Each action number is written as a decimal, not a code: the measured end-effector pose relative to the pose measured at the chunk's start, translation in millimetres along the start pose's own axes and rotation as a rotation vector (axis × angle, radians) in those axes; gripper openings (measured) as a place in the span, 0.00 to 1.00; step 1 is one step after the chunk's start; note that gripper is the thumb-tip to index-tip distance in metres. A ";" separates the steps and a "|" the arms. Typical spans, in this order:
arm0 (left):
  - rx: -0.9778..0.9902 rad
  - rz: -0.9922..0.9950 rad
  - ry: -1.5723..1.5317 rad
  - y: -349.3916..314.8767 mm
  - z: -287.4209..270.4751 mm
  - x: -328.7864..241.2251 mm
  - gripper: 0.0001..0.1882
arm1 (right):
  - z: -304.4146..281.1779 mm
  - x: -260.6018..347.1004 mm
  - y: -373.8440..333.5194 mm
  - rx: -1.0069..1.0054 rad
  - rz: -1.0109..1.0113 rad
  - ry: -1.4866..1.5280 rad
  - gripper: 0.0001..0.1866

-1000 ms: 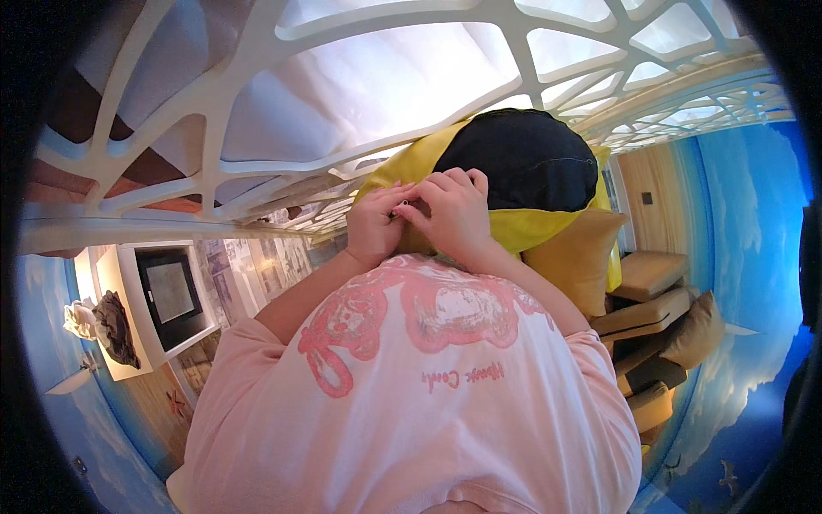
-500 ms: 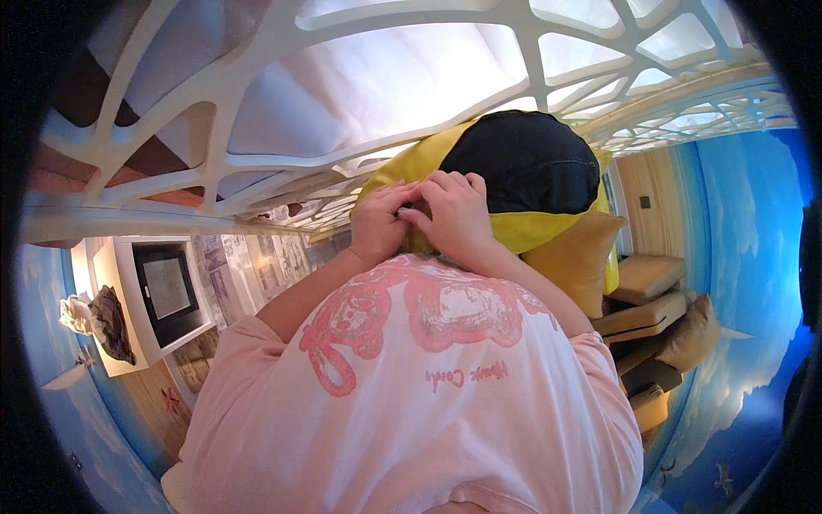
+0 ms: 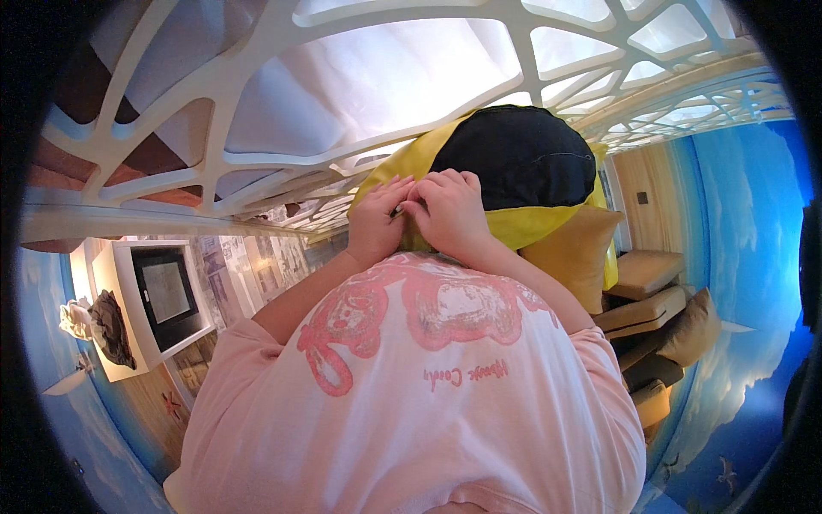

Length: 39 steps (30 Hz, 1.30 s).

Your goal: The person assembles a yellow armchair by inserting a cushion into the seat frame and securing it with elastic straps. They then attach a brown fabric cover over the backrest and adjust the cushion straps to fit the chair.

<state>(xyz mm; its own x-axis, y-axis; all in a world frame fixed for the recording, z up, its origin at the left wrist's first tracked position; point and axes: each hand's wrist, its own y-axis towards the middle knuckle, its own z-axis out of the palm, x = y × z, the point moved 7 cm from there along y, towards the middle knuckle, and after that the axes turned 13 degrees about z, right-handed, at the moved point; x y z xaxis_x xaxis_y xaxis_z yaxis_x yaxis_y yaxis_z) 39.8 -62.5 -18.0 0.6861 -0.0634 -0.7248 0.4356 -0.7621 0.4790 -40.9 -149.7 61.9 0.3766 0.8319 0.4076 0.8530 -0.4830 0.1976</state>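
In front of my chest is a large yellow cushion with a rounded black panel [image 3: 522, 158], its cloth soft and bulging. My left hand [image 3: 375, 227] lies at the cushion's near left edge, its fingers bent over the yellow cloth. Right beside it, my right hand [image 3: 449, 210] presses curled fingers onto the same edge, close to the border of the black panel. The two hands touch at the fingertips. A small dark spot shows between the thumbs, too small to name. What lies beneath the fingers is hidden.
A white lattice partition [image 3: 218, 128] runs close past the cushion's far side. To the right lie a tan pillow [image 3: 574, 257] and several brown seat cushions [image 3: 646, 274]. A white cabinet [image 3: 128, 300] with a dark-framed panel stands at the left, dark cloth [image 3: 109, 330] on it.
My right thumb has drawn up and back a little from the left hand. Both hands stay together on the cushion's edge. The whole view has shifted slightly.
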 end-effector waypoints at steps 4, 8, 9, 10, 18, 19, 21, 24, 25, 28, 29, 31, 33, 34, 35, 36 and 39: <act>0.004 0.011 -0.045 -2.2 -6.5 -5.7 0.20 | -3.3 -16.9 6.6 -0.066 0.069 -0.063 0.07; 0.064 0.049 -0.056 -1.3 -9.7 -12.9 0.20 | -20.9 -20.7 1.8 -0.113 0.083 -0.112 0.07; 0.070 0.053 -0.032 -1.6 -10.0 -13.8 0.19 | -21.5 -21.1 -1.3 -0.127 0.082 -0.115 0.07; 0.076 0.056 -0.009 -2.0 -10.1 -14.7 0.19 | -22.0 -22.1 -2.9 -0.140 0.082 -0.118 0.07; 0.552 0.043 0.181 43.6 -20.7 -37.4 0.20 | -10.9 -33.8 -5.9 -0.065 0.106 -0.117 0.06; 0.613 0.033 0.281 56.4 -20.5 -46.5 0.20 | -9.9 -33.7 -5.4 -0.052 0.115 -0.118 0.06; 0.653 0.027 0.399 68.9 -11.9 -44.8 0.21 | -10.3 -34.3 -5.4 -0.070 0.112 -0.115 0.06; 0.584 0.055 0.397 67.0 4.2 -28.0 0.20 | -8.5 -37.5 -4.4 -0.039 0.102 -0.098 0.05; 0.559 0.074 0.360 64.1 4.0 -26.5 0.19 | -8.7 -41.0 -4.2 -0.018 0.101 -0.091 0.06; 0.413 0.149 0.308 52.3 -1.9 -27.9 0.16 | -47.3 -34.7 -4.7 -0.195 -0.039 -0.141 0.09; 0.353 0.175 0.298 47.8 -5.0 -30.2 0.15 | -54.0 -31.1 -4.0 -0.193 -0.044 -0.253 0.13; 0.274 0.203 0.326 43.6 -6.6 -36.7 0.13 | -49.4 -41.1 -4.2 -0.142 -0.072 -0.255 0.14; 0.222 0.214 0.334 41.3 -7.9 -38.8 0.12 | -42.7 -53.8 -2.4 -0.078 -0.074 -0.203 0.16; 0.210 0.213 0.328 40.7 -8.2 -37.6 0.12 | -43.0 -58.3 -0.6 -0.032 -0.079 -0.159 0.17; 0.199 0.212 0.322 41.0 -8.7 -36.8 0.12 | -45.5 -60.9 1.9 0.015 -0.084 -0.116 0.17; 0.189 0.215 0.312 40.9 -8.2 -36.8 0.11 | -48.7 -64.0 3.9 0.063 -0.088 -0.070 0.17; 0.174 0.212 0.300 37.7 -9.5 -35.2 0.11 | -54.4 -66.3 16.4 0.327 -0.314 -0.258 0.19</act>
<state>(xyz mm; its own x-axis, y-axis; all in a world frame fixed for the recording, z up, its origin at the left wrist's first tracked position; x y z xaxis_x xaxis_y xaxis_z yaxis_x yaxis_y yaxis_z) 37.6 -82.9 30.3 0.9010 -0.0593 -0.4298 0.1789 -0.8517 0.4925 -71.5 -227.6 86.6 0.1266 0.9832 0.1318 0.9919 -0.1236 -0.0306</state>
